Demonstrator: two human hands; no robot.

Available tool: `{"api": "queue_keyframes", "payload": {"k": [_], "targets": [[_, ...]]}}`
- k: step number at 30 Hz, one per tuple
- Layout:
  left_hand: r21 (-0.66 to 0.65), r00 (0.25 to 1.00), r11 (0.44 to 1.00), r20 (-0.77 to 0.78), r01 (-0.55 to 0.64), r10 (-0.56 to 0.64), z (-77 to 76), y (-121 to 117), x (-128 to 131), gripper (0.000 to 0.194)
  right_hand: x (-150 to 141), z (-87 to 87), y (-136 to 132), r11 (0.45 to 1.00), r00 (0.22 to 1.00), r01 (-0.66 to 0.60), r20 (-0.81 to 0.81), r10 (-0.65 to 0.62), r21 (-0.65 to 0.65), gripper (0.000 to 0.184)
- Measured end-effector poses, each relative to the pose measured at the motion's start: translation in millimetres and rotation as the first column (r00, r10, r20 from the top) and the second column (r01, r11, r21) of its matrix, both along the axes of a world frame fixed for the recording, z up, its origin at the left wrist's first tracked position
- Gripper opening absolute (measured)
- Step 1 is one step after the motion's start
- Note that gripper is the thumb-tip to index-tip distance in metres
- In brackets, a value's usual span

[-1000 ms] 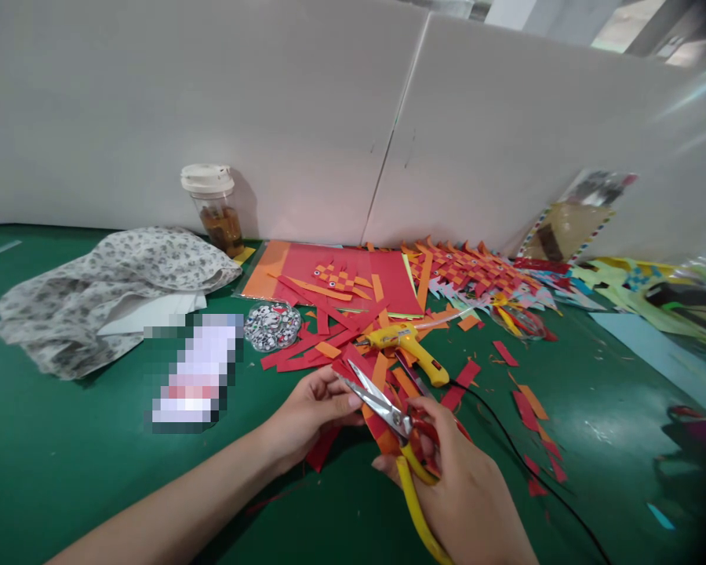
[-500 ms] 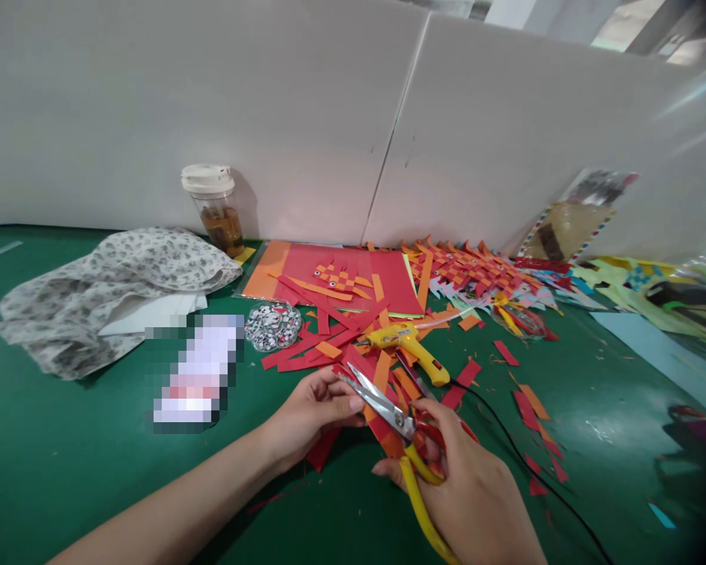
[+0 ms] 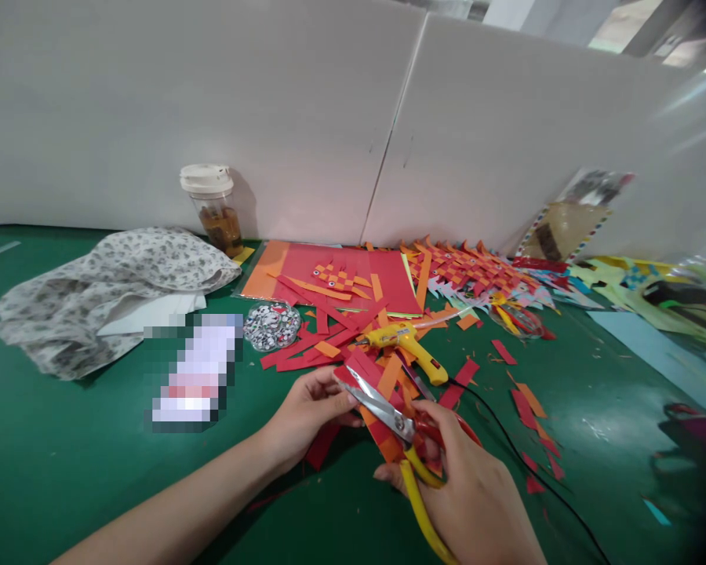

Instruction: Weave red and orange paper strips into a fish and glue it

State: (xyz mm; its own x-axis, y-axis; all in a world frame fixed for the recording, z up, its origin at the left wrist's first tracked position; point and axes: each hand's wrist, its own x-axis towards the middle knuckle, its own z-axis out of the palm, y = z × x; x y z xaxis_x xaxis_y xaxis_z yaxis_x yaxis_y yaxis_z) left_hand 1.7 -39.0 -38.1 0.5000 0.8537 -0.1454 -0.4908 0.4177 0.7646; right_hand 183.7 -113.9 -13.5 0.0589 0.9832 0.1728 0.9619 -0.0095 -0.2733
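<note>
The person's left hand [image 3: 314, 404] is bare, and so is the left forearm [image 3: 182, 494], a slim, smooth-contoured length that widens from a narrow wrist toward the lower edge of the view. The right hand [image 3: 471, 479] is bare as well, its back broad and gently rounded, narrowing into slender fingers, with only a short stretch of bare right wrist [image 3: 506, 534] in sight. The thumbs are slim with rounded tips; the nails are too small to tell in detail.
</note>
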Motion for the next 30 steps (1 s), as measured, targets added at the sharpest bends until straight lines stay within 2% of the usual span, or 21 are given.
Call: {"api": "queue_keyframes", "payload": {"k": [5,17,30], "targets": [[-0.005,1.000,1.000,-0.025,-0.011,0.011,0.4,-0.7,0.4,0.018,0.5,-1.0,-1.0,1.000,0.999,-0.002,-0.038,0.002,-0.009,0.054],[-0.004,1.000,1.000,-0.007,-0.013,0.013,-1.9,-2.1,0.3,0.014,0.3,-1.3,-4.9,0.998,0.994,-0.015,-0.106,0.009,-0.060,0.064],[-0.026,0.997,0.999,0.070,0.045,-0.044,-4.2,-1.1,0.6,0.013,0.2,-2.4,-2.5,0.996,0.994,-0.062,-0.084,0.067,0.063,0.063]]}}
